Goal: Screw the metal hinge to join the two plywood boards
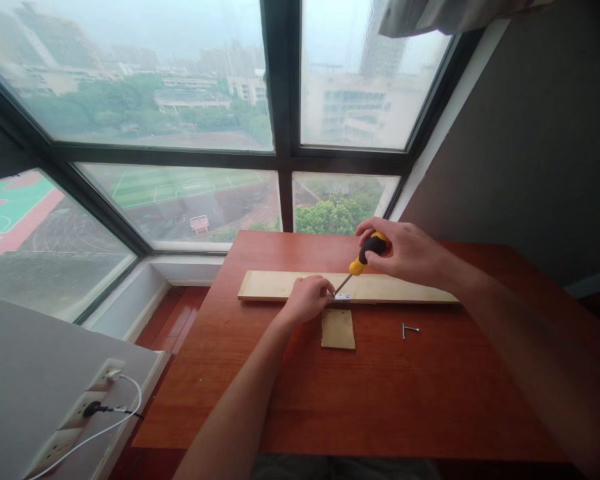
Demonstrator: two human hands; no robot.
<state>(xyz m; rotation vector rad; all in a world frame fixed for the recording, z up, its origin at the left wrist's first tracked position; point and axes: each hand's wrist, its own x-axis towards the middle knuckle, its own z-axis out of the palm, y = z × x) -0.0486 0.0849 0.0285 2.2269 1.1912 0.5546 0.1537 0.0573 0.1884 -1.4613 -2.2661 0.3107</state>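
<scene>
The table [380, 400] carries everything, and across its far half lies the long plank [405, 288], running from nine to three o'clock. Just at six o'clock of the plank's middle sits the small wood block [338, 329], joined to it by a little metal hinge [342, 297]. My right hand [410, 253] is closed around the yellow-and-black handle of the screwdriver [364, 259], whose shaft slants down toward eight o'clock to the hinge. My left hand [306, 299] is curled shut beside the tip, fingertips pinched close at the hinge, apparently steadying the screw or the plate. To do this well, I judge I should bring the shaft more upright over the screw, press down firmly as I turn, and keep my left hand pinning the block so the hinge does not creep. A small loose metal piece [409, 329] lies at three o'clock of the block, well apart; whether it is a screw or a bracket is too small to tell. The screw head itself is hidden behind my left fingers, and I cannot make out whether the tip is seated.
</scene>
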